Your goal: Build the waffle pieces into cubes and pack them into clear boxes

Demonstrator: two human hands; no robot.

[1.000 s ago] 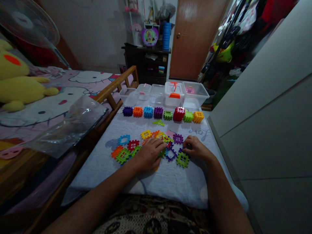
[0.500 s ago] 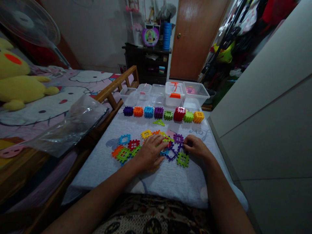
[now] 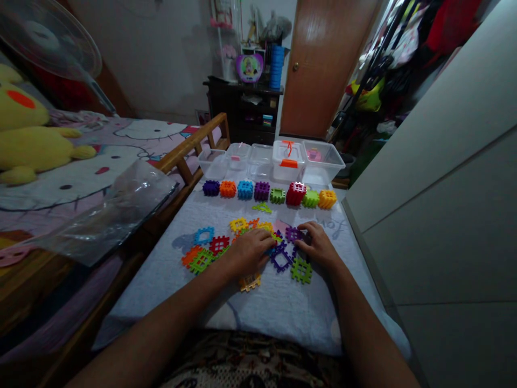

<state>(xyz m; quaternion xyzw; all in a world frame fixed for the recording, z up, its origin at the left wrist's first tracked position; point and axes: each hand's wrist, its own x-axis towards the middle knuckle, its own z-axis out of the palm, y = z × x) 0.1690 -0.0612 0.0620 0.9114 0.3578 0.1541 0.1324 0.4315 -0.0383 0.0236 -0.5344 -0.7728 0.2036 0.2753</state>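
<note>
Since the purple tile (image 3: 293, 234) lies flat on the cloth-covered worktop (image 3: 278, 307), just ahead of the right hand (image 3: 320, 247), it looks light, thin and stiff: a hard plastic frame with toothed edges and open windows. I judge it best pinched at 2 opposite edges or hooked through a window, as the soft cloth leaves little room to get under it. The right grip has its fingertips at the tile's right edge, but I cannot tell whether they are clamped on it. The left hand (image 3: 247, 251) lies palm down over the heap of loose tiles (image 3: 210, 245), its grip bent and hidden under the knuckles, so I cannot tell whether it holds 1. A green tile (image 3: 301, 270) lies just beside the right wrist. Farther back stand 8 cubes (image 3: 262, 189) in a row, then clear boxes (image 3: 260, 159). Dim light blurs the tiles between the hands.
</note>
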